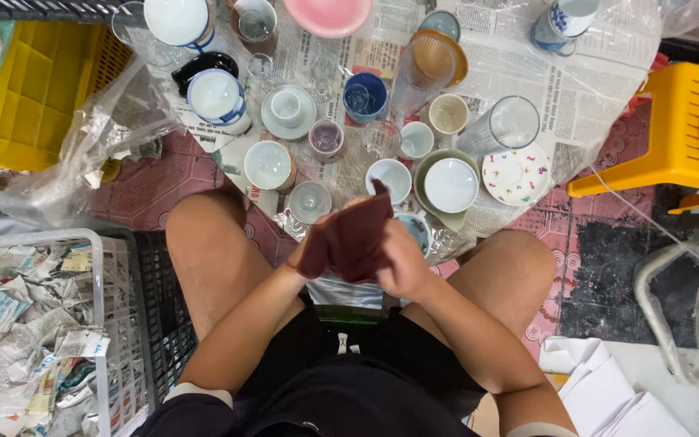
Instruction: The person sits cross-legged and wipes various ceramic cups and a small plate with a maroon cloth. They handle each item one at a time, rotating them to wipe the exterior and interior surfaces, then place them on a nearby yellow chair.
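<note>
Down between the knees, both hands meet over a dark red cloth [351, 236] held just at the near edge of the crockery spread. The left hand [311, 252] is almost wholly wrapped in the cloth, so its grip cannot be told. The right hand [402, 263] is clenched around the cloth from the 3 o'clock side; whatever sits inside the folds is hidden, bar a pale sliver at the top.

From the cloth, a small clear glass cup [310, 201] stands near at 11 o'clock, a white bowl [389, 178] just at 12 o'clock, and a white bowl inside a green one [450, 185] at 1 o'clock. A patterned blue cup [417, 229] peeks out just behind the right hand. Farther at 2 o'clock lies a speckled saucer [515, 174]. All rest on newspaper under clear plastic sheet [592, 81]. At 8 o'clock a white crate [100, 307] holds crumpled newspaper; at 2 o'clock, well apart, stands a yellow stool [673, 129]
</note>
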